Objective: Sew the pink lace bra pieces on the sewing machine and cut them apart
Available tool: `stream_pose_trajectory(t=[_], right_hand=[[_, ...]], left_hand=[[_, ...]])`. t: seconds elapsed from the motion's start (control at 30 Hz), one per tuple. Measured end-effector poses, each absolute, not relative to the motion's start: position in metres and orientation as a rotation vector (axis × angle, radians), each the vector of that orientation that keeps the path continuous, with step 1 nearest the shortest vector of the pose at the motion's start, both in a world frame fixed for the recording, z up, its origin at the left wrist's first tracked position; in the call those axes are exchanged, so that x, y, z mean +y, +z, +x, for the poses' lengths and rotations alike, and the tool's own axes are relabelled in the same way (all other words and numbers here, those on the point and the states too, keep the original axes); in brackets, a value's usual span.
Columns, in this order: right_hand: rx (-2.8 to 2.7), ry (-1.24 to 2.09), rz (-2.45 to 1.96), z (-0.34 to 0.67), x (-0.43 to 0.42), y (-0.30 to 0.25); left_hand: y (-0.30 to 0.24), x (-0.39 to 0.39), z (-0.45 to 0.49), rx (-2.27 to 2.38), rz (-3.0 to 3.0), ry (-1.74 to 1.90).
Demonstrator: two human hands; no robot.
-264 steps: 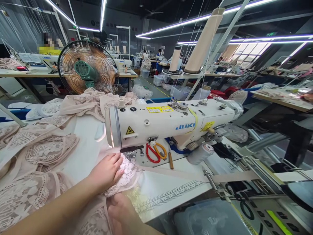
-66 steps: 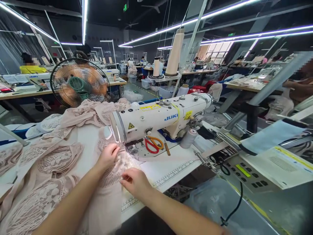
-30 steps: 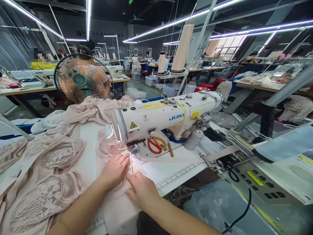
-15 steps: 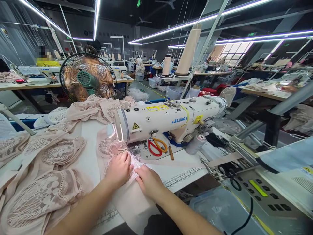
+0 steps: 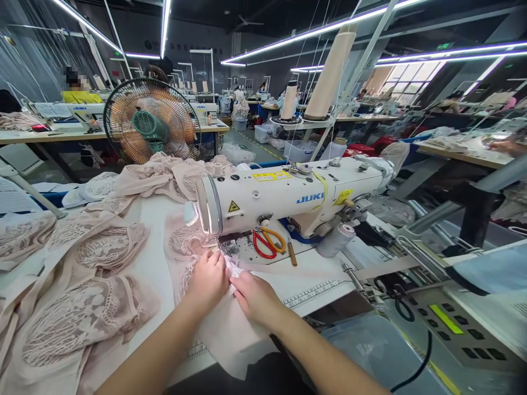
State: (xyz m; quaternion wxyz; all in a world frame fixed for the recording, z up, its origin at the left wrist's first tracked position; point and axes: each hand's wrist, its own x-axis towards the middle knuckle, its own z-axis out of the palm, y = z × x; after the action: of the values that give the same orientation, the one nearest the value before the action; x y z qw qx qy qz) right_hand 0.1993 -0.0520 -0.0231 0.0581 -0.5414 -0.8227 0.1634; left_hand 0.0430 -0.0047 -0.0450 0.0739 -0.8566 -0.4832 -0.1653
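A pale pink lace bra piece (image 5: pixel 230 329) lies under the head of a white sewing machine (image 5: pixel 263 200) and hangs toward the table's front edge. My left hand (image 5: pixel 211 277) is closed on its lace edge, close in front of the needle area. Right beside it, my right hand (image 5: pixel 253 296) pinches the same fabric between thumb and fingers. The needle and presser foot are mostly hidden behind my left hand. Red-and-orange-handled scissors (image 5: pixel 265 241) and a wooden-handled tool (image 5: pixel 292 253) rest on the machine bed.
More pink lace bra pieces (image 5: pixel 82 312) cover the table's left side. A grey thread cone (image 5: pixel 337 240) stands by the machine. Behind are a large fan (image 5: pixel 150 123) and tall thread cones (image 5: pixel 331 74). A control panel (image 5: pixel 453 323) sits at right; a person in yellow (image 5: pixel 82 96) is far left.
The view has shifted slightly, so the machine and table appear a little farther right. Both hands keep their hold on the fabric near the needle.
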Motion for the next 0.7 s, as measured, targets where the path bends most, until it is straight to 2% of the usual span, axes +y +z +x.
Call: stream_pose_trajectory(t=[0.7], right_hand=[[-2.511,0.488,-1.586,0.201,-0.048,-0.027]], left_hand=[[-0.066,-0.002,0.042,-1.382,-2.516,-0.558]])
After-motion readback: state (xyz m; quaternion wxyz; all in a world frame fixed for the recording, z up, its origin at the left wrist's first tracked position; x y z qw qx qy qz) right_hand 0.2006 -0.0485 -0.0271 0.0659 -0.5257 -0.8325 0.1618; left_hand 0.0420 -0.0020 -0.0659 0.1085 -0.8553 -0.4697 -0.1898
